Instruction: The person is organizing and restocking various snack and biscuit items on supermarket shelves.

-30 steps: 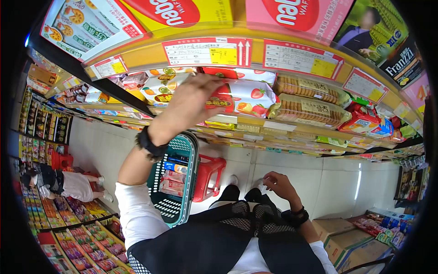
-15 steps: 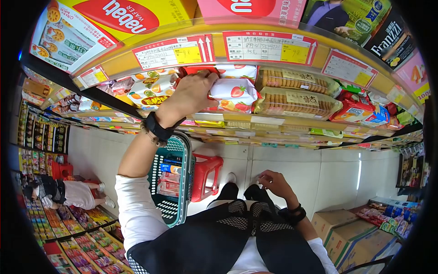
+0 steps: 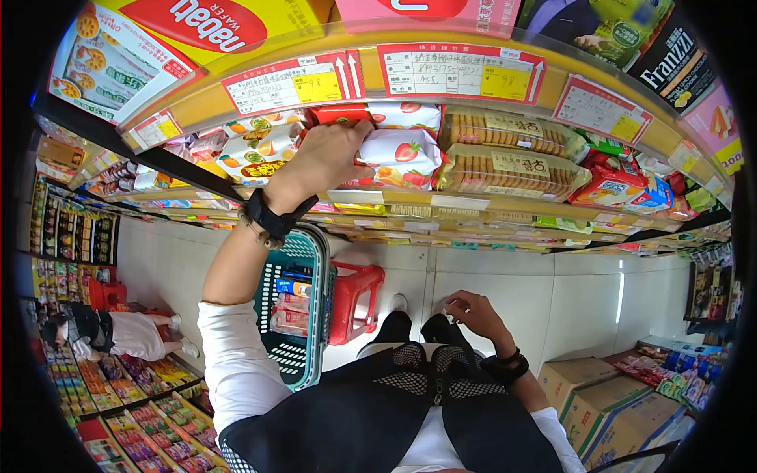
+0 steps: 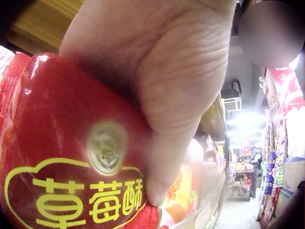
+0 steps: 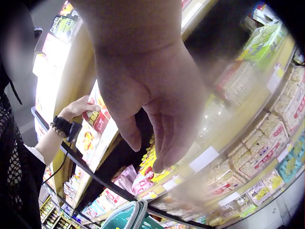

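Note:
My left hand [image 3: 327, 158] is at the shelf, its thumb and fingers gripping a red-and-white pack of strawberry pastries [image 3: 404, 158]. Up close in the left wrist view, the thumb presses along the side of the pack's red face [image 4: 62, 129], beside yellow lettering. The hand covers the pack's left part in the head view. Another pack of the same look [image 3: 406, 116] lies just behind it, and orange-printed packs [image 3: 256, 158] sit to the left. Down in front of my body hangs my right hand [image 3: 477, 314], fingers loosely curled with nothing in them.
Long biscuit packs [image 3: 512, 173] lie right of the pastries, under a shelf edge with price tags [image 3: 461, 75]. Below stands a green basket [image 3: 322, 315] holding several packs, beside a red stool [image 3: 355, 303]. Cardboard boxes [image 3: 579, 378] are at right; another person [image 3: 130, 327] is at far left.
The view has shifted, so the shelf sits further left and higher. My left hand has stayed at the strawberry pack, its grip closer in. My right hand hangs much as before.

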A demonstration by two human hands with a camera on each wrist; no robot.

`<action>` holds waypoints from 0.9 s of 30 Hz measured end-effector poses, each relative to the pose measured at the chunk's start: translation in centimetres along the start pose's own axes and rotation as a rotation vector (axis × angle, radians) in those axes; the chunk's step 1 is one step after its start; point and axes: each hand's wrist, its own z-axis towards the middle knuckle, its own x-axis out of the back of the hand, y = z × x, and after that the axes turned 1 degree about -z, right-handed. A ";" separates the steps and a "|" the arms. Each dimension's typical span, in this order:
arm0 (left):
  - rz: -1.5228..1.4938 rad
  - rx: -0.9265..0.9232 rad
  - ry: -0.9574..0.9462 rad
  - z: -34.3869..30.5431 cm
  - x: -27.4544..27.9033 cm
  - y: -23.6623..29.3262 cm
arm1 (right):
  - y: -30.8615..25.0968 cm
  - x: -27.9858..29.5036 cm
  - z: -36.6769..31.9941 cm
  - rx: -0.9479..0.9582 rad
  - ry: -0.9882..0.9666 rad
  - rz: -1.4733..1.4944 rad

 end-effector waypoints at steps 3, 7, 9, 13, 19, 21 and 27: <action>-0.007 0.007 -0.001 0.0 0.0 0.1 | -0.2 -0.1 0.0 -0.002 -0.004 -0.021; -0.020 0.019 -0.019 0.0 0.0 0.1 | -0.6 -0.2 0.1 -0.029 -0.023 -0.007; -0.022 0.043 0.002 -0.2 0.1 0.3 | -0.6 -0.4 0.3 -0.057 -0.044 0.012; 0.199 -0.082 0.378 -2.9 0.7 1.1 | -0.1 -0.6 0.3 -0.012 -0.017 -0.009; 0.141 0.286 0.274 -7.1 4.4 -5.0 | 0.3 -0.7 0.4 -0.037 -0.021 -0.008; 0.145 0.330 0.105 -7.5 4.2 -7.0 | 0.3 -0.9 0.7 -0.037 -0.031 -0.012; 0.002 0.376 0.015 -7.0 2.8 -10.3 | -0.3 -1.8 1.6 -0.080 -0.107 0.039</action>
